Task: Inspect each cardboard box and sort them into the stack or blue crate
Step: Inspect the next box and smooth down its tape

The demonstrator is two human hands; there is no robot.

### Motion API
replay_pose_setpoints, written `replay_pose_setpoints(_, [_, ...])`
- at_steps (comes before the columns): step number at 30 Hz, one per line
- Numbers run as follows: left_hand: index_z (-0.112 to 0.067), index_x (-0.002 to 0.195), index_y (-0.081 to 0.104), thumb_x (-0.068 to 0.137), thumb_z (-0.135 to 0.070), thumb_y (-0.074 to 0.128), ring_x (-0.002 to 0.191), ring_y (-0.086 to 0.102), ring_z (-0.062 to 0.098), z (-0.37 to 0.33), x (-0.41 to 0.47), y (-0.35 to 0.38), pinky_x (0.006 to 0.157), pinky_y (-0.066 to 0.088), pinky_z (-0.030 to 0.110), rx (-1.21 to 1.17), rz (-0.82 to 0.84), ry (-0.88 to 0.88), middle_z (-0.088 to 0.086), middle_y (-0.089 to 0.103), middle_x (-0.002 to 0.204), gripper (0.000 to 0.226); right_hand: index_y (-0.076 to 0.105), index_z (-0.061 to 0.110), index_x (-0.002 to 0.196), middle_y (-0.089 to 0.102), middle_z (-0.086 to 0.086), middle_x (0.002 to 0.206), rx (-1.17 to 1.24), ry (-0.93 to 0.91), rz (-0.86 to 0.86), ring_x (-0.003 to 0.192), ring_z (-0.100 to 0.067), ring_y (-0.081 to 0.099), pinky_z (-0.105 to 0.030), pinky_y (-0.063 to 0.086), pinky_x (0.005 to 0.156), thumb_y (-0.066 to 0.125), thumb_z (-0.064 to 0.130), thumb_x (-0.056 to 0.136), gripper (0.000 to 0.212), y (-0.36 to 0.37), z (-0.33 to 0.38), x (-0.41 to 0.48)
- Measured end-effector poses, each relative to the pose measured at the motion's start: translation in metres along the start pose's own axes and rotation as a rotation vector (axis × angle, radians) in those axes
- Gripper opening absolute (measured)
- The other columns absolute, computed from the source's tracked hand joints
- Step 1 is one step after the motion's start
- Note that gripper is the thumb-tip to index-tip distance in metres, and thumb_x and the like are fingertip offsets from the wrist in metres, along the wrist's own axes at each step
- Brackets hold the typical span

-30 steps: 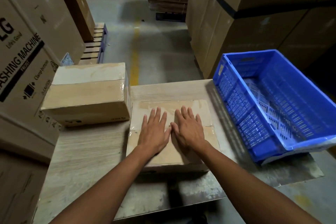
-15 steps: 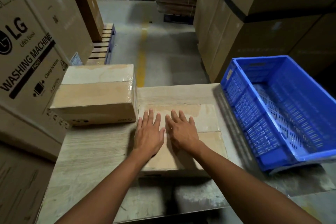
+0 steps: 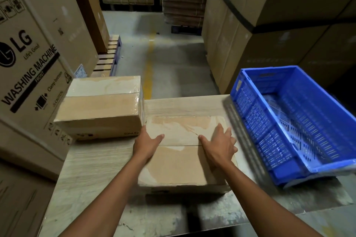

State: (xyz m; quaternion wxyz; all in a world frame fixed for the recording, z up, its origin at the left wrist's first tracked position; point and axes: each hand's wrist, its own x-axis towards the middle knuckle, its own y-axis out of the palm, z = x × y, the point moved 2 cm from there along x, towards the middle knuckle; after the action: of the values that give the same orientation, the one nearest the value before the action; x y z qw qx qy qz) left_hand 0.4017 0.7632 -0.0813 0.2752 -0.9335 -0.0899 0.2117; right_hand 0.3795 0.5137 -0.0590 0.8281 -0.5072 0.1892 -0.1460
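A flat taped cardboard box lies in the middle of the table. My left hand rests on its left edge with the thumb across the top. My right hand lies on its right side, fingers spread toward that edge. Both hands clasp the box from the sides. A stack of cardboard boxes stands at the table's far left, close against the flat box. The blue crate sits at the right, empty, tilted over the table's edge.
The wooden table has a worn front edge. Large washing machine cartons wall in the left side. Tall cartons stand at the right behind the crate. A concrete aisle with a yellow line runs ahead, with a pallet to its left.
Both hands have slid apart from the middle of the box top out to its left and right sides. The box itself has stayed in place.
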Motion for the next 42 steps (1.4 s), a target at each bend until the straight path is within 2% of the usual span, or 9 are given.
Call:
replay_pose_setpoints(5, [-0.025,0.127,0.050,0.083,-0.052,0.071,0.104,0.063,0.027,-0.007,-0.013,-0.011,0.091,0.054,0.045,-0.164,-0.100,0.054,0.001,0.067,0.118,0.056,0.040,0.021,0.142,0.038,-0.016,0.142,0.216,0.010,-0.131,0.128,-0.039,0.039,-0.055,0.041,0.099,0.073,0.055,0.080,0.078,-0.017,-0.004,0.001])
replay_pose_setpoints(9, [-0.022,0.114,0.046,0.092,-0.057,0.059,0.099,0.057,0.026,-0.027,-0.036,-0.024,0.080,0.046,0.038,-0.289,-0.302,0.097,0.001,0.060,0.108,0.043,0.028,0.024,0.155,0.035,-0.013,0.134,0.372,-0.066,-0.251,0.126,-0.035,0.040,-0.043,0.041,0.101,0.077,0.052,0.080,0.094,-0.044,0.004,-0.008])
replay_pose_setpoints(14, [-0.018,0.114,0.050,0.085,-0.075,0.035,0.089,0.053,0.024,-0.023,-0.055,-0.033,0.073,0.037,0.034,-0.515,-0.489,0.273,0.006,0.059,0.100,0.066,0.019,0.027,0.161,0.031,-0.005,0.117,0.522,-0.248,-0.408,0.107,-0.021,0.042,-0.027,0.035,0.095,0.087,0.043,0.074,0.111,-0.054,0.003,-0.023])
replay_pose_setpoints(19, [-0.011,0.114,0.059,0.082,-0.072,0.035,0.092,0.054,0.020,0.002,-0.064,-0.029,0.071,0.039,0.027,-0.620,-0.516,0.241,0.006,0.062,0.103,0.073,0.034,0.018,0.153,0.037,-0.006,0.124,0.575,-0.283,-0.389,0.110,-0.015,0.044,-0.028,0.041,0.093,0.090,0.021,0.072,0.098,-0.035,-0.017,-0.043])
replay_pose_setpoints(24, [-0.008,0.116,0.059,0.096,-0.039,0.059,0.095,0.059,0.021,0.015,-0.076,-0.028,0.067,0.041,0.012,-0.510,-0.433,0.215,0.005,0.063,0.103,0.037,0.038,0.013,0.134,0.043,-0.009,0.128,0.642,-0.264,-0.351,0.113,-0.030,0.052,-0.029,0.040,0.085,0.072,0.032,0.082,0.066,-0.017,-0.045,-0.062])
replay_pose_setpoints(27, [-0.008,0.125,0.056,0.099,-0.025,0.059,0.107,0.061,0.027,0.019,-0.081,-0.031,0.075,0.045,0.023,-0.342,-0.445,0.273,0.009,0.060,0.119,0.031,0.041,0.014,0.134,0.042,-0.009,0.132,0.586,-0.266,-0.384,0.119,-0.029,0.050,-0.042,0.047,0.093,0.058,0.046,0.085,0.061,-0.016,-0.049,-0.067])
replay_pose_setpoints(31, [-0.002,0.122,0.061,0.092,-0.021,0.058,0.123,0.053,0.032,0.007,-0.090,-0.029,0.094,0.053,0.045,0.032,-0.528,0.742,0.015,0.052,0.129,0.035,0.058,0.012,0.121,0.045,-0.013,0.147,0.268,-0.554,-0.518,0.143,-0.031,0.038,-0.058,0.018,0.120,0.064,0.024,0.084,0.039,-0.023,-0.036,-0.070])
replay_pose_setpoints(35, [-0.005,0.114,0.068,0.085,-0.025,0.068,0.117,0.059,0.034,-0.018,-0.107,-0.002,0.098,0.049,0.047,0.280,-0.384,1.035,0.015,0.062,0.121,0.035,0.062,0.010,0.125,0.053,-0.014,0.144,0.052,-0.793,-0.451,0.139,-0.033,0.046,-0.057,0.029,0.115,0.075,0.012,0.071,0.056,-0.019,-0.015,-0.071])
replay_pose_setpoints(42, [-0.012,0.099,0.072,0.067,-0.022,0.089,0.095,0.061,0.025,-0.032,-0.105,0.014,0.081,0.049,0.037,0.431,-0.235,0.984,0.004,0.067,0.102,0.038,0.064,0.009,0.123,0.062,-0.010,0.133,-0.158,-0.698,-0.350,0.127,-0.028,0.056,-0.047,0.037,0.105,0.073,0.027,0.065,0.061,-0.019,-0.009,-0.068])
